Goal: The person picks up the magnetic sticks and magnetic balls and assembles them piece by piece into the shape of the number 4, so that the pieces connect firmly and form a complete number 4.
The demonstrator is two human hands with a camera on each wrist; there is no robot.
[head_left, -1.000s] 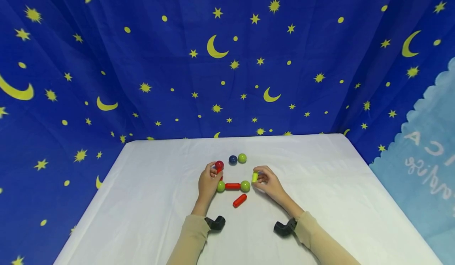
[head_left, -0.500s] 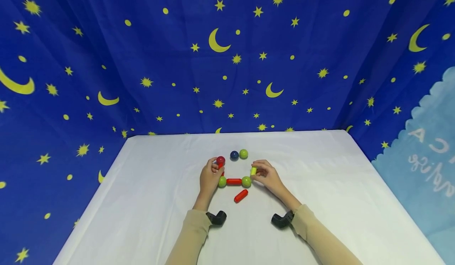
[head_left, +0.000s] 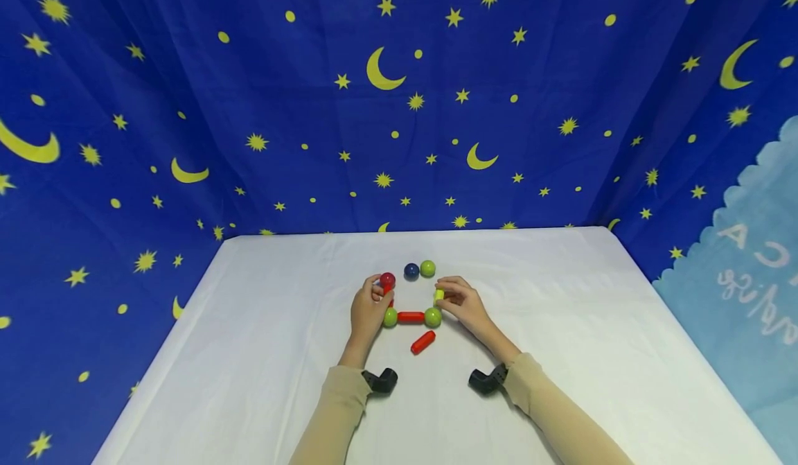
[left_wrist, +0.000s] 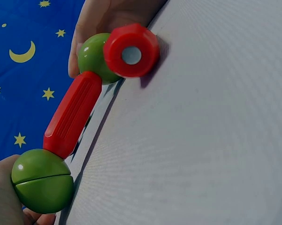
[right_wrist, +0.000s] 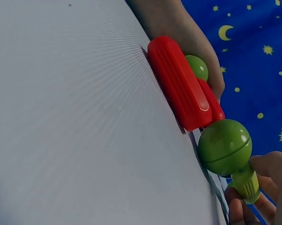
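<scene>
My left hand (head_left: 366, 312) grips an upright red rod (head_left: 389, 294) at the left, with a red ball (head_left: 388, 280) at its far end and a green ball (head_left: 390, 317) at its near end. From that green ball a second red rod (head_left: 411, 317) runs across to another green ball (head_left: 433, 317). In my right hand (head_left: 466, 307), thumb and fingers pinch a short yellow-green rod (right_wrist: 246, 185). Its end meets the right green ball (right_wrist: 225, 146) in the right wrist view. The fingers partly cover both held rods.
A loose red rod (head_left: 424, 341) lies nearest me, a silvery disc on its end in the left wrist view. Behind the joined pieces sit a dark blue ball (head_left: 411, 272) and a green ball (head_left: 427, 268). The white table (head_left: 262, 354) ends at a blue starry curtain (head_left: 312, 104).
My right hand has moved left, bringing the yellow-green rod from beside the right green ball to its far side. The left hand keeps its hold. The head view has shifted slightly.
</scene>
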